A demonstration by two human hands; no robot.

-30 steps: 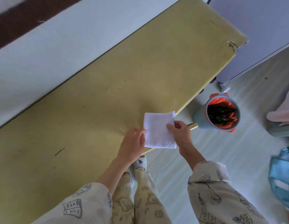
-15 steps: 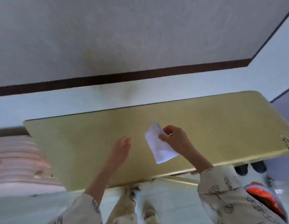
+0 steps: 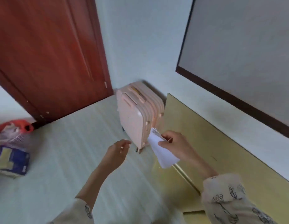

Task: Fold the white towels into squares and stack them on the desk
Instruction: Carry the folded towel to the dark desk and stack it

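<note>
Presently, items listed from left of frame to right.

Bag (image 3: 11,147): lower left, on the floor; plastic, with red and blue contents, blurred. Not part of the task.

Door (image 3: 48,54): upper left, reddish-brown, standing against the pale wall.

Left hand (image 3: 116,152): centre of frame, over the floor, holding nothing; fingers loosely bent, apart from the towel.

Suitcase (image 3: 137,117): centre, pale pink, upright on the floor, just beside the end of the surface.

White towel (image 3: 161,152): right of centre, folded to a small piece, hanging in the air from a pinch at its upper part. Its lower corner dangles near the near edge of the surface; it touches neither surface nor floor, as far as can be told.

Right hand (image 3: 176,146): right of centre, thumb and fingers closed on the towel.

Surface (image 3: 221,151): right side, yellow, running along the wall. No stack shows on the part in view.

Step in hand, judged: folding looks done; the towel is being carried for stacking.

Next move calls for: lowering the towel flat onto the surface, edges squared, with the free hand available to smooth it.
</note>
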